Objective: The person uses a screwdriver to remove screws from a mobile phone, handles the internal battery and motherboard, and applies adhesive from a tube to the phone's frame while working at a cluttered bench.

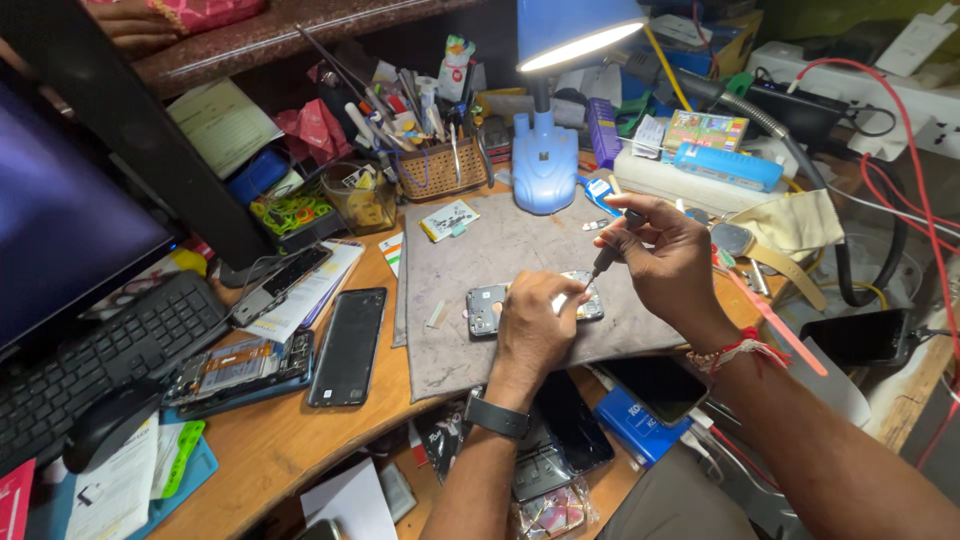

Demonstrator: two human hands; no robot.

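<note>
Nearest, left hand point(532, 318) presses flat on an opened grey phone chassis point(487, 308) lying on the grey work mat point(520, 245). Right hand point(668, 255), fingers pinched around a slim black screwdriver point(608, 255), sets its tip at the chassis's right edge. Back cover appears off; unscrewing judged underway.

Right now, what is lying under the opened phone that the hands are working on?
The opened phone rests on a grey work mat spread over the wooden desk. The left hand covers its middle, so anything beneath there is hidden. The right hand holds a screwdriver.
</note>
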